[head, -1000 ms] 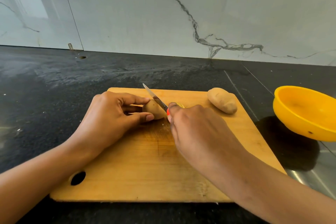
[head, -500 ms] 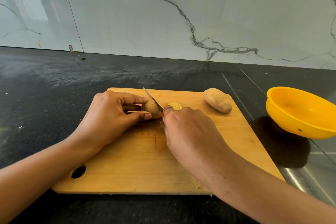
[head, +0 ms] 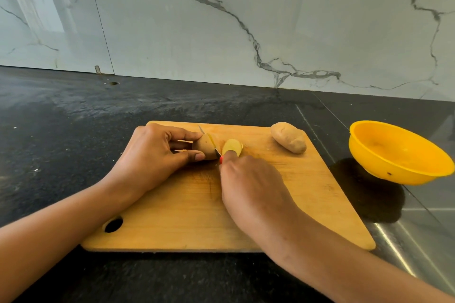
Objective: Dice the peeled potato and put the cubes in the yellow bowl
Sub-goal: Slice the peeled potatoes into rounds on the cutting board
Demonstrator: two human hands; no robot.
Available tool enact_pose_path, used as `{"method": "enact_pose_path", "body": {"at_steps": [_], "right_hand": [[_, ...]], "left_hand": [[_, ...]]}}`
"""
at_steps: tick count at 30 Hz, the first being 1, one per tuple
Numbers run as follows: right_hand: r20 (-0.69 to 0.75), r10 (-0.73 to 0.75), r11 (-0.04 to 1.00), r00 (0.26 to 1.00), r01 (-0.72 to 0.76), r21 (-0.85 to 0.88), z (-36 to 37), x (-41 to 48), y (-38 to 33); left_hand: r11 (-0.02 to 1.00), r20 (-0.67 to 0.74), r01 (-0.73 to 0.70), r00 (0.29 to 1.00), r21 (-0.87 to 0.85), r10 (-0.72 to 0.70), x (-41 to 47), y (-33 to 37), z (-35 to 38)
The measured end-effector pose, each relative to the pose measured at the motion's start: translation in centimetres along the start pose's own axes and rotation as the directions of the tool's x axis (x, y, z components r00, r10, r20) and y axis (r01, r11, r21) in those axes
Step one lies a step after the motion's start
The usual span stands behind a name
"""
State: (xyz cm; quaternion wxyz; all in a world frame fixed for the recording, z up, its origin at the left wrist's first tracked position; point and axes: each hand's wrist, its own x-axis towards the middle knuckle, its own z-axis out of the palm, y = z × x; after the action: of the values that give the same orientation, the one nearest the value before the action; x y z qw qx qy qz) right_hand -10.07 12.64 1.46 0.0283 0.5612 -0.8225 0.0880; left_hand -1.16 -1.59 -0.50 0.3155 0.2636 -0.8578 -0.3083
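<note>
The left hand [head: 157,155] pinches the potato [head: 205,150] between thumb and fingers. The right hand [head: 251,187], knuckles up, grips the knife [head: 217,152], blade sunk into it.

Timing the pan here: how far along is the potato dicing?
Early. Done: one piece is cut off, lying on the cutting board. In hand: the left hand holds the remaining potato, the right hand sets the knife at its cut end. Left: no cubes exist yet, the yellow bowl holds nothing, and a second potato lies untouched.
</note>
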Motion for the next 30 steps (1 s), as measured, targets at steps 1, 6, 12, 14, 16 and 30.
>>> {"method": "enact_pose_path", "body": {"at_steps": [1, 6, 12, 14, 16, 30], "right_hand": [[0.000, 0.004, 1.000, 1.000, -0.004, -0.010, 0.1, -0.2, 0.0], [0.141, 0.077, 0.997, 0.987, -0.075, -0.021, -1.0, 0.5, 0.1], [0.252, 0.073, 0.993, 0.965, -0.045, -0.112, -0.8, 1.9, -0.5], [0.237, 0.050, 0.991, 0.970, -0.018, -0.135, -0.8, 0.9, -0.2], [0.240, 0.031, 0.992, 0.970, 0.000, -0.128, -0.9, -0.4, 0.3], [0.118, 0.111, 0.989, 0.987, -0.122, 0.085, -1.3, -2.2, 3.6]], "left_hand": [[1.000, 0.002, 0.001, 1.000, 0.002, -0.001, 0.0, -0.1, 0.0], [1.000, 0.005, 0.001, 1.000, -0.004, -0.001, 0.2, -0.2, 0.0], [1.000, -0.008, -0.008, 1.000, 0.026, 0.008, 0.2, -0.3, 0.1], [1.000, -0.009, -0.001, 1.000, 0.020, 0.002, 0.2, -0.2, 0.0], [1.000, -0.003, 0.014, 1.000, 0.010, -0.014, 0.2, -0.2, -0.1], [0.993, 0.066, 0.080, 0.995, -0.081, -0.075, 0.3, 0.2, -0.5]]}}
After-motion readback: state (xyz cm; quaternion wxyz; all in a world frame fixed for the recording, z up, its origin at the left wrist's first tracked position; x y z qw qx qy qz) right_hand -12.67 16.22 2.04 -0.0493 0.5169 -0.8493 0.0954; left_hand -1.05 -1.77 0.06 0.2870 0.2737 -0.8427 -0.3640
